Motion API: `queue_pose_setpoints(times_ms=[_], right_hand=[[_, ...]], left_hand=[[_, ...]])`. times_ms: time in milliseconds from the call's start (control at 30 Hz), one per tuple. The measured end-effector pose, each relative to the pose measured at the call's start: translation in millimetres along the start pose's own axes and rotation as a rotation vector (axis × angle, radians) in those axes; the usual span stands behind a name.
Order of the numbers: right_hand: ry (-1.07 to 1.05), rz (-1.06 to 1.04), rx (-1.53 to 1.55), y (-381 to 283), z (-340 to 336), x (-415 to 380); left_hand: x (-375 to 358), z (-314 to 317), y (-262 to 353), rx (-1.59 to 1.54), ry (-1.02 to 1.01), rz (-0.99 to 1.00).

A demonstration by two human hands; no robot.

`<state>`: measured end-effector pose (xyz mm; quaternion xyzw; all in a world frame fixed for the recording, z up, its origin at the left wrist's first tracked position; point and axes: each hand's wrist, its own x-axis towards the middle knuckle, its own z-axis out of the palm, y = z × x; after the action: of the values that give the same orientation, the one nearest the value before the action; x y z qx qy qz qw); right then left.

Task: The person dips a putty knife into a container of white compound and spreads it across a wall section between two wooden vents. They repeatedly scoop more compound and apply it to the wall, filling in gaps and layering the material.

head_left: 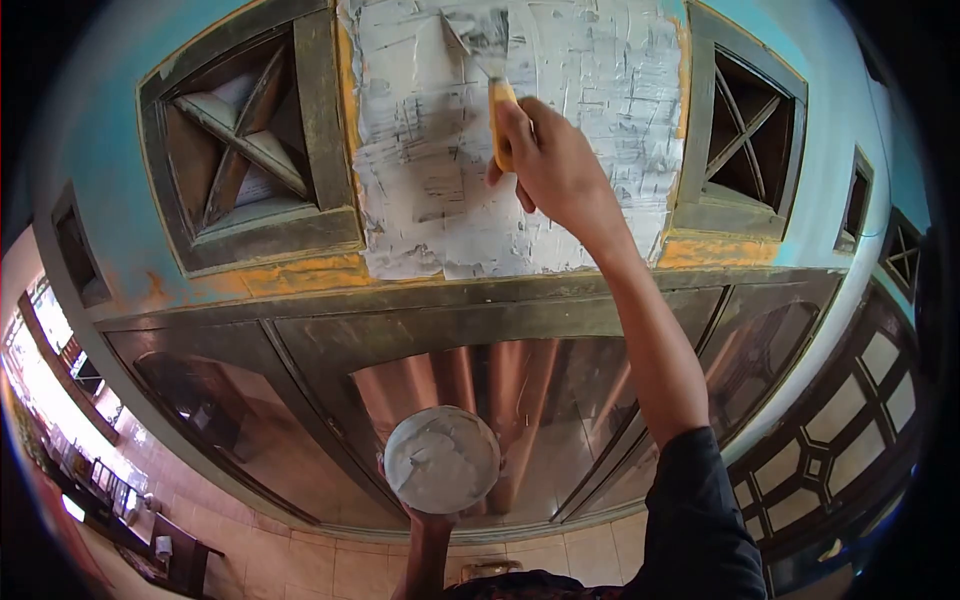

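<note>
My right hand (pixel 552 165) is raised high and grips the yellow handle of a putty knife (pixel 487 60), whose blade lies flat against the wall. The blade rests near the top of a wide patch of white-grey putty (pixel 440 190) spread between two vent openings. Lower down, my left hand (pixel 432 522) holds up a round bowl of grey putty (pixel 441 460) from beneath; only the fingers and wrist show under it.
A square vent with a crossed wooden frame (pixel 240 140) sits left of the patch, another vent (pixel 745 135) right of it. Below runs a dark door frame with glass panes (pixel 470 370). The turquoise wall (pixel 110 180) shows orange scraped strips. Tiled floor lies below.
</note>
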<state>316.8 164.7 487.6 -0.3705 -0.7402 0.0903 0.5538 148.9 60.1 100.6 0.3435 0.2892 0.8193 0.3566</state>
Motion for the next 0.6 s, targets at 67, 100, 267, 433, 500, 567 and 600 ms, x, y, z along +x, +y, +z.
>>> queue_pose_setpoints(times_ms=[67,100,267,433,500,567,600], right_hand=[[-0.016,0.088,-0.078,16.8,10.4,-18.5],[-0.025,0.066,-0.091,30.9,15.6,-38.0],[-0.070,0.146,0.062,24.7,14.7,-89.1],[0.001,0.013,0.139,2.6,-0.2,-21.5],[0.004,0.058,0.050,14.6,6.8,-16.7],[-0.035,0.129,0.024,31.8,16.1,-54.0],[-0.055,0.181,0.064,34.7,18.3,-77.8]], left_hand=[[8.2,-22.0,-8.7,-0.133,-0.188,-0.081],[7.4,4.3,22.4,-0.233,-0.290,-0.184],[9.7,43.9,67.7,-0.334,-0.597,0.092],[7.5,44.0,71.5,-0.549,-0.612,-0.156],[7.1,39.9,72.8,-0.590,-0.571,-0.280],[7.3,32.5,74.5,-0.627,-0.529,-0.406],[8.9,31.0,73.6,-0.652,-0.509,-0.462]])
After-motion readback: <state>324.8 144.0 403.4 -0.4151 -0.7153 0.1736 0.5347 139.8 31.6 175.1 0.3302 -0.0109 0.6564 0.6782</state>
